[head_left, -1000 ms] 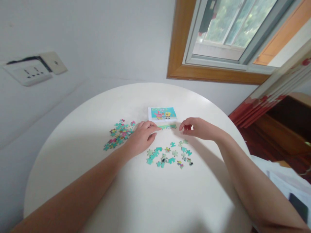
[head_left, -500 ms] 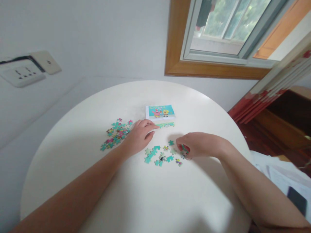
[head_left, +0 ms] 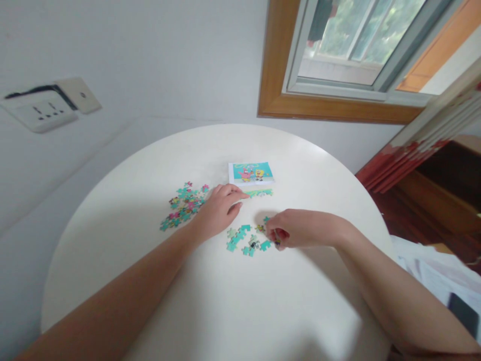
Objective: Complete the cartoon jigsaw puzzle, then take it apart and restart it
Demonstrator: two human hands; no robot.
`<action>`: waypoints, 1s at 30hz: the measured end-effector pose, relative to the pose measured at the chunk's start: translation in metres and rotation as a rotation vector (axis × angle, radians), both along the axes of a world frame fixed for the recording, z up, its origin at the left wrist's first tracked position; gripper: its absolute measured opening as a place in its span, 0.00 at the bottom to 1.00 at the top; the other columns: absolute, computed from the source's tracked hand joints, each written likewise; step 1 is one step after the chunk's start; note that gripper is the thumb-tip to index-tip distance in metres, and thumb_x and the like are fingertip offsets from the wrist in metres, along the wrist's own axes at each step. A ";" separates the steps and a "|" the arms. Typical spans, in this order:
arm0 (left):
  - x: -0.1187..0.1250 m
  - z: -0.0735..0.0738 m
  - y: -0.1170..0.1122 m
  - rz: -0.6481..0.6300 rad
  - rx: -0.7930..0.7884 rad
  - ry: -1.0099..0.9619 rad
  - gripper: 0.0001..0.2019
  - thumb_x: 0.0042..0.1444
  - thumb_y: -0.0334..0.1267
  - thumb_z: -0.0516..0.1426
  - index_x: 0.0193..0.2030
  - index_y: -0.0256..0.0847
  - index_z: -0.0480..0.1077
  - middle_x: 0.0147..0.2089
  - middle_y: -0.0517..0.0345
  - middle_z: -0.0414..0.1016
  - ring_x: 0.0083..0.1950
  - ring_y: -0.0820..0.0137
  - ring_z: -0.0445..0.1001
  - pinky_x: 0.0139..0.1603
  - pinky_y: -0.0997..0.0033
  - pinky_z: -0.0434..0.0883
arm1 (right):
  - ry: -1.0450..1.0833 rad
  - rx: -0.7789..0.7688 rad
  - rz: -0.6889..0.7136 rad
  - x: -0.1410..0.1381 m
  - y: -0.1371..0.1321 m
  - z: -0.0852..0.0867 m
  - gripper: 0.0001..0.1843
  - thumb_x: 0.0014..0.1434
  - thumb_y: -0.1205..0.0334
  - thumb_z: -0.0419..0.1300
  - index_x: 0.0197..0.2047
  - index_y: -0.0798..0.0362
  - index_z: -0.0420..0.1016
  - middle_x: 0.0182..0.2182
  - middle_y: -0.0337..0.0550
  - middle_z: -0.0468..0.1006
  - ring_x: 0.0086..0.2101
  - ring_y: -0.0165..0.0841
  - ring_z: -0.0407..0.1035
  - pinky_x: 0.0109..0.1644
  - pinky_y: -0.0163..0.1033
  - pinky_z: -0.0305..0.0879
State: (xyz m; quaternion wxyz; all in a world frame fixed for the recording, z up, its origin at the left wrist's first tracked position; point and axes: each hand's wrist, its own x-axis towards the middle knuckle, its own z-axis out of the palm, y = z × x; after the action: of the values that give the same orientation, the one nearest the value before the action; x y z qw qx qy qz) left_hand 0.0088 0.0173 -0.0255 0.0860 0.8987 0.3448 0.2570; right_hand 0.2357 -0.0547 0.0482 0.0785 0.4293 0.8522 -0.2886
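My left hand (head_left: 220,206) lies on the table with fingers stretched out, its index fingertip at the left end of a joined strip of puzzle pieces (head_left: 263,192). Over the right side of a loose group of puzzle pieces (head_left: 237,238) my right hand (head_left: 287,228) is bent down, fingers closed together; whatever they pinch is hidden. A yellowish puzzle piece (head_left: 260,228) lies just left of those fingertips. Left of my left hand spreads a heap of teal and pink puzzle pieces (head_left: 184,206). Behind the strip is a picture sheet (head_left: 252,173) with cartoon figures.
The round white table (head_left: 233,301) stands close to the wall. A wall socket (head_left: 45,111) is at the left, a wood-framed window (head_left: 338,108) at the back right. Beyond the table's right edge lie white papers (head_left: 424,265) and a dark flat object (head_left: 463,313).
My right hand has shifted left across the loose pieces, now covering some that showed before. My left hand stays by the strip. The whole view has moved slightly.
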 end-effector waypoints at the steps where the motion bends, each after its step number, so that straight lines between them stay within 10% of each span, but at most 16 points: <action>1: 0.000 0.000 0.000 -0.002 0.001 -0.001 0.16 0.60 0.31 0.51 0.52 0.45 0.72 0.49 0.52 0.68 0.51 0.62 0.65 0.56 0.56 0.62 | 0.000 0.019 -0.019 0.002 0.003 -0.002 0.08 0.49 0.72 0.61 0.32 0.51 0.75 0.27 0.37 0.76 0.25 0.27 0.65 0.28 0.32 0.54; 30: 0.001 -0.002 -0.001 -0.005 0.004 -0.021 0.16 0.60 0.31 0.51 0.52 0.45 0.71 0.48 0.53 0.69 0.51 0.63 0.66 0.56 0.58 0.63 | 0.332 0.109 -0.058 -0.012 0.018 -0.009 0.10 0.57 0.71 0.55 0.35 0.56 0.78 0.34 0.44 0.79 0.33 0.30 0.70 0.39 0.33 0.63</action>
State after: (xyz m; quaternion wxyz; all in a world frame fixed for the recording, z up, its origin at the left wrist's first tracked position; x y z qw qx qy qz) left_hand 0.0100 0.0159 -0.0271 0.0884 0.8971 0.3410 0.2668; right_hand 0.2241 -0.0367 0.0389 -0.0950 0.4040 0.8551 -0.3109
